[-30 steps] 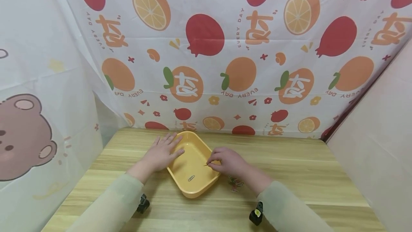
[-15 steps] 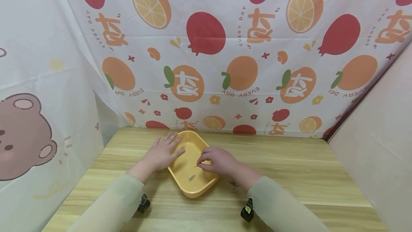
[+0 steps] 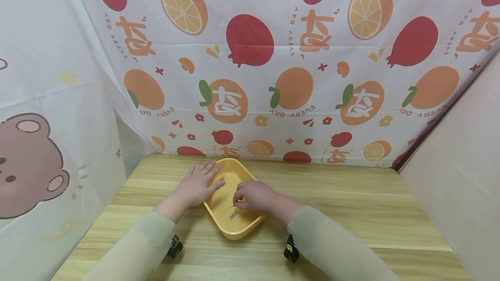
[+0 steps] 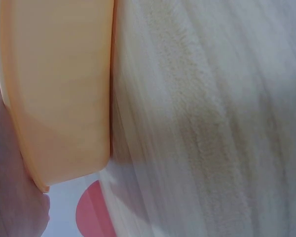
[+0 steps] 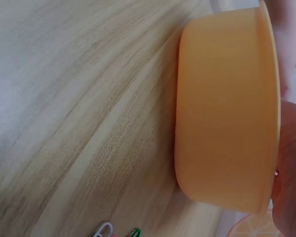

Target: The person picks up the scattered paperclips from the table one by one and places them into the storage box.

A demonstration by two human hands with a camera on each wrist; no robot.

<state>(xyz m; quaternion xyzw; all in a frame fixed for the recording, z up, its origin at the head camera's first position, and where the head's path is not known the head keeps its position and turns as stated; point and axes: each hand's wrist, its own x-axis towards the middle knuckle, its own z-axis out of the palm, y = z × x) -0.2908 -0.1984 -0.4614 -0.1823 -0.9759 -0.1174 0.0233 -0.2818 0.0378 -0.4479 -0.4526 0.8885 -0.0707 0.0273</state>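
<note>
A yellow plastic tray (image 3: 234, 235) stands on the wooden table, angled away from me. Across its left rim my left hand (image 3: 195, 187) rests with fingers straight and spread. My right hand (image 3: 255, 195) reaches over the right rim, thumb and fingertips pinching a thin paper clip (image 3: 232, 206) just above the tray floor; its far end is hidden by the fingers. One pale paper clip (image 3: 233, 215) lies on the tray floor close below that hand. Both wrist views show mostly the tray's outer wall (image 4: 64, 98), with only parts of the hands beyond the rim.
Right of the tray, loose paper clips lie on the table (image 3: 351, 211), largely hidden by my right forearm; a white paper clip (image 5: 105, 229) and a green paper clip (image 5: 135, 232) show in the right wrist view. A fruit-print cloth (image 3: 250, 77) hangs behind.
My right hand has moved left, further into the tray, with the pinched paper clip. Its forearm now covers most of the loose clips. The left hand and tray stay in place.
</note>
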